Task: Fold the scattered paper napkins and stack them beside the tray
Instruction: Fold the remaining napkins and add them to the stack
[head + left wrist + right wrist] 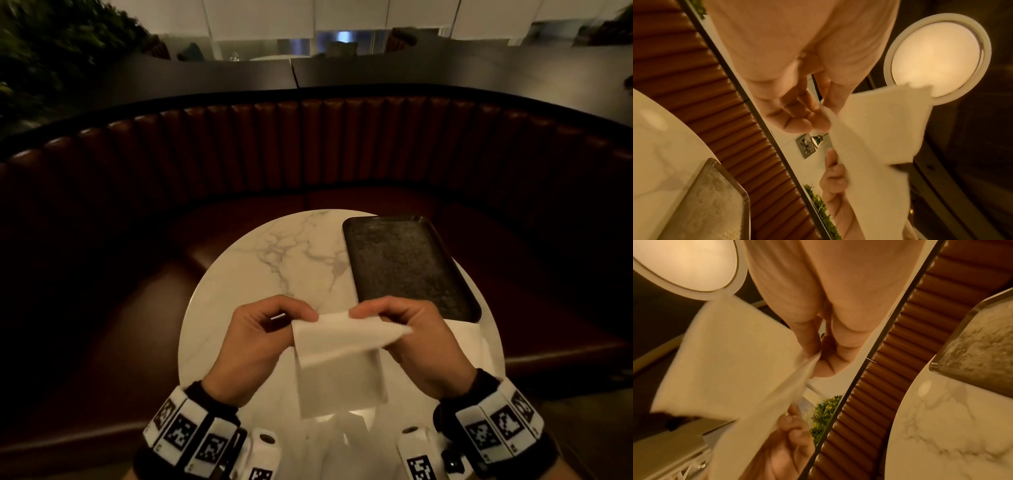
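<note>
Marble surface carries a dark tray; above it, left hand and right hand each pinch one white napkin

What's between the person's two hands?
A white paper napkin, pinched by left hand and right hand above the table; head view.

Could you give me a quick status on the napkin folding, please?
Both hands, left and right, pinching one napkin above the table. Tray empty. Nothing obstructing.

Curved brown tufted leather booth, round white marble table, green foliage wall, glowing round ceiling lamp
</note>
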A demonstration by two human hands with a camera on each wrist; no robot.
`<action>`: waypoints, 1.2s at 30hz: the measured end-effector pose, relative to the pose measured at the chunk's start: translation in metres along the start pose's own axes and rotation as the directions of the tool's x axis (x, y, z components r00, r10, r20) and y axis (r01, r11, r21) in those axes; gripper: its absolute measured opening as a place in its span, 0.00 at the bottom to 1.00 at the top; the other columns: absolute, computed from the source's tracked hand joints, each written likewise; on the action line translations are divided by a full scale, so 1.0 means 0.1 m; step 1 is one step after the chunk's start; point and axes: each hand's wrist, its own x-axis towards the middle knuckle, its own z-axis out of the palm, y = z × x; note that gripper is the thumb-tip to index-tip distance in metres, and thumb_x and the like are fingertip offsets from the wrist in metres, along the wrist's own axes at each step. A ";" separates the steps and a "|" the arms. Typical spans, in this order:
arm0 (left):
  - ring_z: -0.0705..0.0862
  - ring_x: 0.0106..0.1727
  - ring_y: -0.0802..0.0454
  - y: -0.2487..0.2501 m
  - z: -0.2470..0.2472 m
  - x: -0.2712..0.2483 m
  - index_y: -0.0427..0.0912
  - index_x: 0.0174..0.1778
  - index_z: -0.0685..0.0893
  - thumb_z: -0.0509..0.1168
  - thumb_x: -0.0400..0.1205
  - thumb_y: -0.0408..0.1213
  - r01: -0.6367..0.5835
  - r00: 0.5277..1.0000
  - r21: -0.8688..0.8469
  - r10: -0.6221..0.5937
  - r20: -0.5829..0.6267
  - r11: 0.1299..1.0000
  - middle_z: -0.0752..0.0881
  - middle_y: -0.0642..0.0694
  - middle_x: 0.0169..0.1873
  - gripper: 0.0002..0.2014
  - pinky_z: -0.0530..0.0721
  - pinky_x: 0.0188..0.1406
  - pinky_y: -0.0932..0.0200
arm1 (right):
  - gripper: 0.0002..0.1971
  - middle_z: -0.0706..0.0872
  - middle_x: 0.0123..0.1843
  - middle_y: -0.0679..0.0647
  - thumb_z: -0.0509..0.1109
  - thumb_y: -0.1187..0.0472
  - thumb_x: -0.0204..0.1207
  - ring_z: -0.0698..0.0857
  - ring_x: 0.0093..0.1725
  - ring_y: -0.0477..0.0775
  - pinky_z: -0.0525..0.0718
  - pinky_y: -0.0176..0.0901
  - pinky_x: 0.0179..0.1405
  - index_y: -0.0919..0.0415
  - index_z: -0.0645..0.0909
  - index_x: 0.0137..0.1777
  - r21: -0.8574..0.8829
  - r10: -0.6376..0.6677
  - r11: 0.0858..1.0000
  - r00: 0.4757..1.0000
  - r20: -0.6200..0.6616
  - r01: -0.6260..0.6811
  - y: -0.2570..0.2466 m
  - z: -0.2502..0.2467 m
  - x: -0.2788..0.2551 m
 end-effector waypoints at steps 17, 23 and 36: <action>0.89 0.46 0.41 0.18 0.10 -0.12 0.36 0.33 0.89 0.72 0.65 0.31 0.099 0.995 -0.174 -0.093 0.041 0.980 0.89 0.36 0.42 0.03 0.90 0.40 0.57 | 0.18 0.90 0.39 0.55 0.57 0.79 0.80 0.90 0.40 0.50 0.85 0.34 0.31 0.68 0.86 0.38 0.084 -0.058 0.995 0.996 0.066 0.053 -0.13 -0.06 -0.27; 0.86 0.40 0.46 0.33 0.18 -0.10 0.32 0.56 0.83 0.55 0.77 0.41 0.289 0.956 -0.329 -0.254 0.146 0.899 0.84 0.35 0.46 0.20 0.83 0.32 0.61 | 0.21 0.90 0.42 0.56 0.58 0.79 0.79 0.89 0.46 0.54 0.89 0.41 0.41 0.61 0.88 0.37 -0.034 -0.151 0.988 0.987 0.049 0.153 -0.09 -0.10 -0.30; 0.87 0.41 0.58 0.17 0.45 -0.16 0.49 0.41 0.88 0.73 0.77 0.49 -0.033 0.998 0.454 0.002 0.070 0.891 0.90 0.54 0.39 0.08 0.86 0.44 0.55 | 0.15 0.88 0.46 0.57 0.66 0.61 0.73 0.87 0.48 0.59 0.86 0.54 0.46 0.53 0.84 0.58 -0.237 -0.168 0.950 0.974 0.153 0.201 -0.09 -0.20 -0.27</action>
